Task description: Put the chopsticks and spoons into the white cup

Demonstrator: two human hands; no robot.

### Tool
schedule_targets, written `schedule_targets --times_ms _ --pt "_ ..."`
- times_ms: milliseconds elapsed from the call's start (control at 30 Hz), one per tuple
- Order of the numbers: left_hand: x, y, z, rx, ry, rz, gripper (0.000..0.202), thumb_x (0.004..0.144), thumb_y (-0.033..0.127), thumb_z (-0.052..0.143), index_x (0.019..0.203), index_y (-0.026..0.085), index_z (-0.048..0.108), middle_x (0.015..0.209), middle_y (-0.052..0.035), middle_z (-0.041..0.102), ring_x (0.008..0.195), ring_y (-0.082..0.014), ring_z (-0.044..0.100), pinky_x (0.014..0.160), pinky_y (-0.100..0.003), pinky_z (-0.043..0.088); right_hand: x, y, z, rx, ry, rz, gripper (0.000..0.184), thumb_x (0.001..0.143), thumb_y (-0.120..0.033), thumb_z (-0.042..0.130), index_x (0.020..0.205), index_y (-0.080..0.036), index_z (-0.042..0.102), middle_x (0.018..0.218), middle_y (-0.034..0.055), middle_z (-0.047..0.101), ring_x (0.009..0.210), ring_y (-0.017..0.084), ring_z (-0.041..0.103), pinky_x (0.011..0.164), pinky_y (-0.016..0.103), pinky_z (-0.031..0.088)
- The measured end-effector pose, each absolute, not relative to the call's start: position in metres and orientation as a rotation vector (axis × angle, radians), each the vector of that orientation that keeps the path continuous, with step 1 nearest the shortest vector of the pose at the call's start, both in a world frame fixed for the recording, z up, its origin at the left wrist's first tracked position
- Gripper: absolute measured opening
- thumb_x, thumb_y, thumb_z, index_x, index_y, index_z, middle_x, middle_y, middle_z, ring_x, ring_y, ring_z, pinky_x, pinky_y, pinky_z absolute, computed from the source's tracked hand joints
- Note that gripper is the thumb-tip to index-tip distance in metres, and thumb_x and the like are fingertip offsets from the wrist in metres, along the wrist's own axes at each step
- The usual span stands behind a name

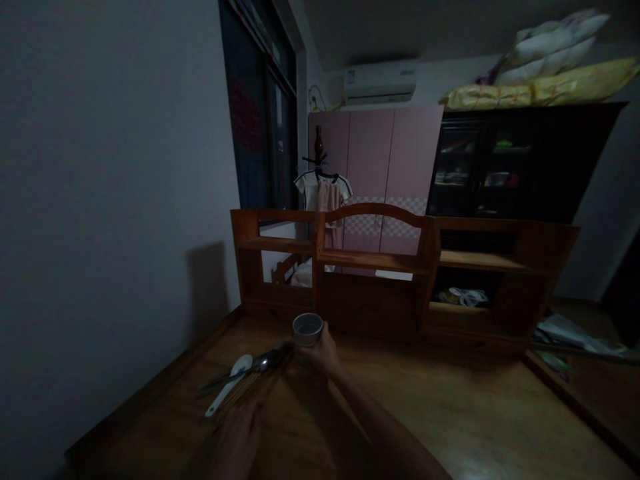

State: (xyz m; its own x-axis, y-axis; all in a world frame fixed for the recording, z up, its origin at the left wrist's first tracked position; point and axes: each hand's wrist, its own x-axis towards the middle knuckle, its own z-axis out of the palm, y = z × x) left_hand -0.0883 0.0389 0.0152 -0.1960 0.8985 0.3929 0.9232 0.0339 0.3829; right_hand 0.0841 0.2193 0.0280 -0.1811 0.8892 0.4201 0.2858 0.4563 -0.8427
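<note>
My right hand (320, 353) is closed around a round metal cup (307, 328), gripping its right side just above the table. The cup is upright or nearly so, with its open top showing. To its left lies a loose bunch of utensils: a white spoon (225, 395) with a long handle, a shiny metal spoon (264, 364), and several thin wooden chopsticks (240, 393). Beside the near ends of the chopsticks my left hand (239, 427) rests low over the table, its fingers stretched forward in dim light. I see nothing held in it.
A wooden table (430, 407) spreads beneath my hands. Along its far edge stands a wooden shelf unit (370, 257), with white cord-like items (467, 297) in its right compartment. A pale wall (125, 200) borders the left. Behind are a pink wardrobe (370, 147) and a dark cabinet (550, 160).
</note>
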Motion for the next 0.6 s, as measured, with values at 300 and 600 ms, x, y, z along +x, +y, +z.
schedule_targets --times_ms 300,600 --pt "-0.108 0.021 -0.012 -1.86 -2.227 -0.998 0.038 0.087 0.035 0.039 0.094 0.017 0.072 0.099 -0.0111 0.075 0.097 -0.0288 0.068 0.092 -0.046 0.052 0.064 0.236 0.021 -1.025 -1.66 0.763 0.069 0.059 -0.041 0.081 0.116 -0.025 0.044 0.115 0.0058 0.064 0.106 0.025 0.061 0.085 0.034 0.048" --pt "-0.127 0.019 -0.005 -1.753 -2.251 -1.074 0.035 0.088 0.043 0.042 0.093 0.02 0.068 0.096 -0.009 0.074 0.095 -0.0282 0.067 0.088 -0.042 0.052 0.088 0.221 0.028 -0.949 -1.696 0.711 0.089 0.06 -0.035 0.081 0.137 -0.021 0.039 0.133 0.0129 0.056 0.121 0.028 0.054 0.101 0.041 0.043"
